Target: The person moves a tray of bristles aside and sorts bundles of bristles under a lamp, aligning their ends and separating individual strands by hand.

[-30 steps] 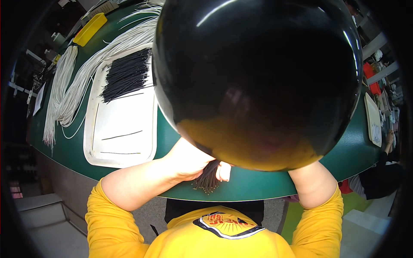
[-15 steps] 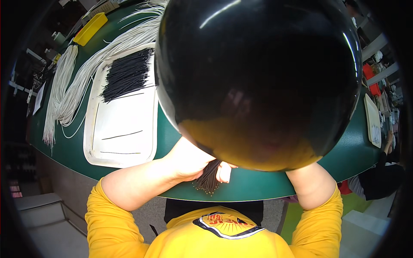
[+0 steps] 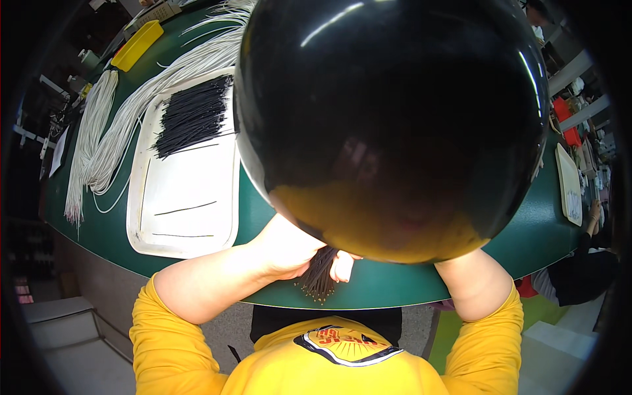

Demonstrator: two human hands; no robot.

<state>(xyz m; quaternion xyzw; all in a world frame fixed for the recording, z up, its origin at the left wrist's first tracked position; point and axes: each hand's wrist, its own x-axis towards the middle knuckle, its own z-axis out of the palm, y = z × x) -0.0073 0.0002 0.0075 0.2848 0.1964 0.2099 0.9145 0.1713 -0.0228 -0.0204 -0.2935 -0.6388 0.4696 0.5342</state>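
a glossy black dome [image 3: 395,118] fills most of the view and hides much of the green worktop [image 3: 257,210]. to the person's left lies a white tray [image 3: 184,217], a heap of short black wires [image 3: 191,118] at its far end and a couple of strays on its bare floor. beyond it, long white cords [image 3: 99,138] trail across the worktop, with a yellow bin [image 3: 136,45] at the far edge. at the near edge, the left hand [image 3: 283,250] is closed around a bundle [image 3: 320,276] of thin dark wires with lighter tips, which fans down toward the person's yellow shirt [image 3: 329,368]. part of the right hand [image 3: 342,266] shows just beside the bundle, touching it, but the dome covers the rest, so whether it is spread or pinching cannot be told. judged from this, the bundle is being gathered or evened up; the next move would call for a firm hold so no wires slip out.
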